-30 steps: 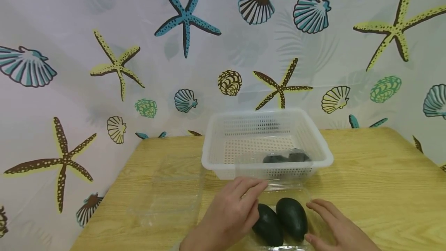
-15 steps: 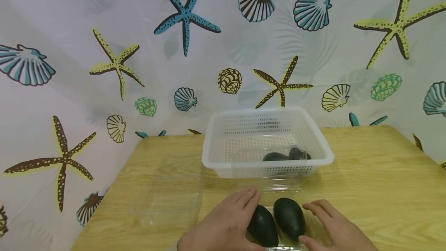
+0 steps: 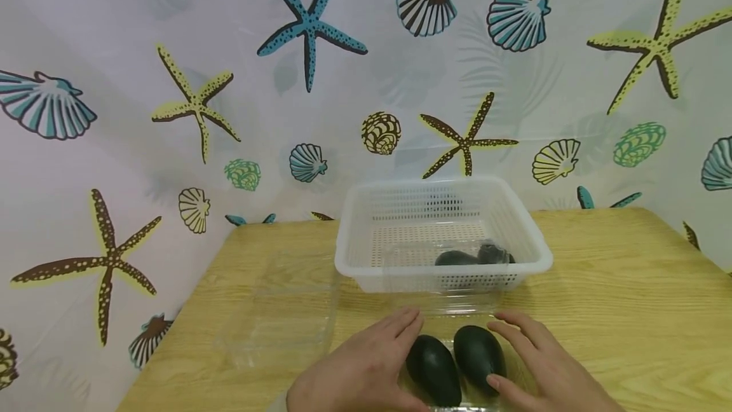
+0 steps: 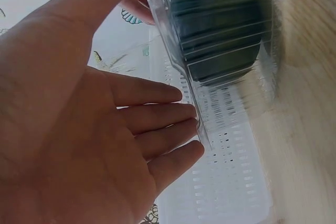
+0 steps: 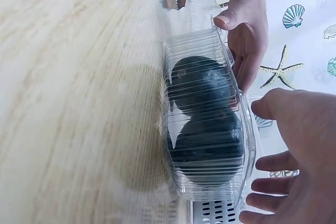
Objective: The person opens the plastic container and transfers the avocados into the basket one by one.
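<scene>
Two dark green avocados, a left one (image 3: pixel 436 370) and a right one (image 3: pixel 480 358), lie side by side in a clear plastic clamshell box (image 5: pixel 206 184). Its lid (image 3: pixel 394 281) stands raised at the back. My left hand (image 3: pixel 360 364) is at the box's left side; in the left wrist view its straight fingers (image 4: pixel 168 119) reach the rim. On the opposite side is my right hand (image 3: pixel 543 361), fingers spread. Its thumb (image 5: pixel 270 103) is right at the rim and, in the head view, overlaps the right avocado.
Behind the box stands a white perforated basket (image 3: pixel 354 272) with dark avocados (image 3: pixel 454 258) inside, seen through the lid. Another clear clamshell (image 3: pixel 280 323) lies open on the wooden table (image 3: pixel 617 285) at left. A seashell-patterned cloth (image 3: pixel 354 68) hangs behind.
My left hand has drawn back from the lid side to the box's left edge, its fingers straightening. My right fingers have moved slightly up and inward along the right edge.
</scene>
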`<state>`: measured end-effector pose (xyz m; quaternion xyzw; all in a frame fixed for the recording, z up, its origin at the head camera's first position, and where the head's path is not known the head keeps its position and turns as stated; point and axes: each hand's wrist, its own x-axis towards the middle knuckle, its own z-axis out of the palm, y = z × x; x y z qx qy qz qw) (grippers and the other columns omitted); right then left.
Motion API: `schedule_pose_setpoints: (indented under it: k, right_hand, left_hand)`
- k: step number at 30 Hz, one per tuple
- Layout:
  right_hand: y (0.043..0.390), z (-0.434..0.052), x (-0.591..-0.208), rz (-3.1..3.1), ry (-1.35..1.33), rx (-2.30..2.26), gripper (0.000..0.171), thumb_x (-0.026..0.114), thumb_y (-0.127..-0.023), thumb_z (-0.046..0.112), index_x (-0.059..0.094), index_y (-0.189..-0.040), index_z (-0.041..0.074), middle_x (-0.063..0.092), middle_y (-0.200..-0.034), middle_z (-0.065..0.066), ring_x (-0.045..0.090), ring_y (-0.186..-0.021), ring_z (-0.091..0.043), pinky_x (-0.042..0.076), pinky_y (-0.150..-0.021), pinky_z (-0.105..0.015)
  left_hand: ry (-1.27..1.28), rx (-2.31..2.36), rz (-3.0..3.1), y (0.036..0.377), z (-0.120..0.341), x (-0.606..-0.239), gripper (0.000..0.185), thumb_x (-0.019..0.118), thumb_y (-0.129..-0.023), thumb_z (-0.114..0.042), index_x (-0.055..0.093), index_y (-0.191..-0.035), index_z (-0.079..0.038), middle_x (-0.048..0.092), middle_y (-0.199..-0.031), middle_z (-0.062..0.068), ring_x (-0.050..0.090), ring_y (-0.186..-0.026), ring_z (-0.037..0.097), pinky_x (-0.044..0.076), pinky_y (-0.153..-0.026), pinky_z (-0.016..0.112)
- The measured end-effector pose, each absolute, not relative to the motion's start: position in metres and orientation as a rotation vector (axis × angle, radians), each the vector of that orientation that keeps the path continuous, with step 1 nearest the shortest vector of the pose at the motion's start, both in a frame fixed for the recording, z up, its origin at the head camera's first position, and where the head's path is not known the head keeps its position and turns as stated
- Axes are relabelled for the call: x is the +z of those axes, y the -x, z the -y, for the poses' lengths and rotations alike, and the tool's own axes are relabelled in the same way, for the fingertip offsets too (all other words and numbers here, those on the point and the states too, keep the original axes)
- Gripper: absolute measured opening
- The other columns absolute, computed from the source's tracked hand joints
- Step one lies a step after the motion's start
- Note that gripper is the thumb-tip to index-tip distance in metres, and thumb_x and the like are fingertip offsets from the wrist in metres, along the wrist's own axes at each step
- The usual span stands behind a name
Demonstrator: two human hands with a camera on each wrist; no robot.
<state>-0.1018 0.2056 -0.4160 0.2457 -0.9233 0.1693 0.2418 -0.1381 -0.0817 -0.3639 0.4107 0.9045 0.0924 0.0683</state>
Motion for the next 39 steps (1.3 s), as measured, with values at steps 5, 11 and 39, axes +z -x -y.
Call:
schedule_pose_setpoints:
  k: [5, 11, 39]
  right_hand:
    - [0.107, -0.199, -0.413, 2.376, -0.842, 0.489, 0.064, 0.087, -0.074, 0.036, 0.061, -0.128, 0.014, 0.057, -0.130, 0.001, 0.058, -0.111, -0.012, 0.043, -0.092, -0.007]
    - [0.115, -0.193, -0.412, 2.347, -0.995, 0.489, 0.052, 0.082, -0.081, 0.032, 0.062, -0.127, 0.018, 0.057, -0.130, 0.002, 0.061, -0.108, -0.011, 0.047, -0.088, -0.008]
    - [0.133, -0.173, -0.391, 3.046, -1.065, 0.802, 0.040, 0.078, -0.082, 0.031, 0.062, -0.118, 0.025, 0.059, -0.113, 0.011, 0.052, -0.091, 0.001, 0.053, -0.076, -0.022]
  left_hand:
    - [-1.264, 0.269, -2.736, 0.137, 0.083, -0.364, 0.106, 0.070, -0.079, -0.067, 0.031, -0.154, -0.003, 0.031, -0.162, 0.010, 0.033, -0.148, 0.020, 0.037, -0.117, 0.033]
    - [-1.304, 0.260, -2.755, 0.136, 0.084, -0.364, 0.106, 0.071, -0.079, -0.066, 0.032, -0.154, -0.003, 0.033, -0.160, 0.010, 0.036, -0.147, 0.020, 0.040, -0.115, 0.031]
    - [-1.184, 0.346, -2.719, 0.135, 0.083, -0.362, 0.106, 0.076, -0.075, -0.062, 0.031, -0.154, -0.006, 0.032, -0.160, 0.005, 0.035, -0.146, 0.016, 0.041, -0.114, 0.029]
